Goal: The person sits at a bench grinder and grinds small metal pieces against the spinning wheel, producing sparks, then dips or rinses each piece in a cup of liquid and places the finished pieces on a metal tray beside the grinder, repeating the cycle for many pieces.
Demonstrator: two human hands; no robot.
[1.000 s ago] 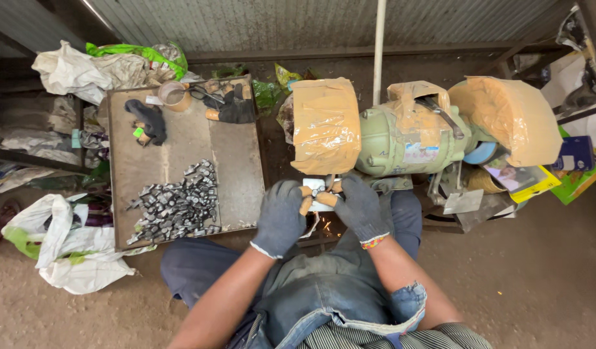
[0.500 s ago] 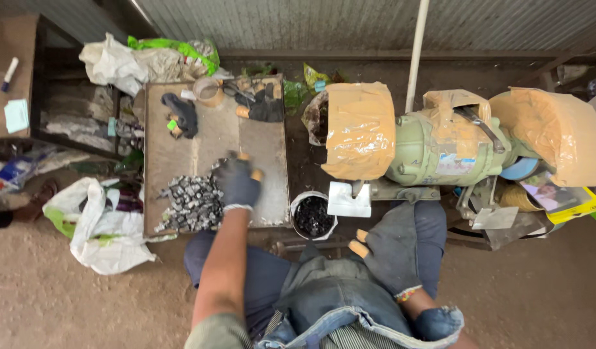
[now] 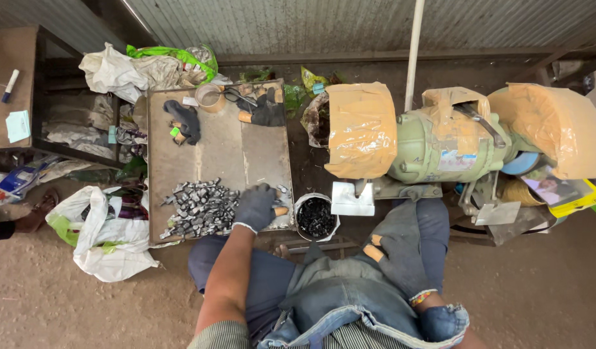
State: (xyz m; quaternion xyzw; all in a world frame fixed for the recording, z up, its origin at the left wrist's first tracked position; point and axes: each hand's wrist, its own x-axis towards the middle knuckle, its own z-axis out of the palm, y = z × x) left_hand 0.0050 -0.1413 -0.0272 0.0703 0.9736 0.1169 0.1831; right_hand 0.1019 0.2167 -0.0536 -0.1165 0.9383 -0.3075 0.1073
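Note:
My left hand (image 3: 256,207), in a grey glove with cut fingertips, rests on the near right part of a flat metal tray (image 3: 220,152). It lies just right of a pile of small grey metal pieces (image 3: 198,208), with its fingers bent over a few loose pieces; whether it grips one is hidden. My right hand (image 3: 396,257), gloved the same way, lies flat on my right thigh and holds nothing. A green bench grinder (image 3: 433,145) with tan taped guards stands in front of me. A small white pot of dark bits (image 3: 316,217) sits between tray and grinder.
Dark gloves (image 3: 185,119), a cup (image 3: 210,97) and tools lie at the tray's far end. White bags (image 3: 107,229) sit on the dirt floor at the left, more bags and a shelf behind. A white pole (image 3: 412,45) rises behind the grinder. Clutter fills the right side.
Both hands left the grinder's rest. My left hand went to the pile on the tray, then slid to the tray's near right edge. My right hand dropped onto my thigh.

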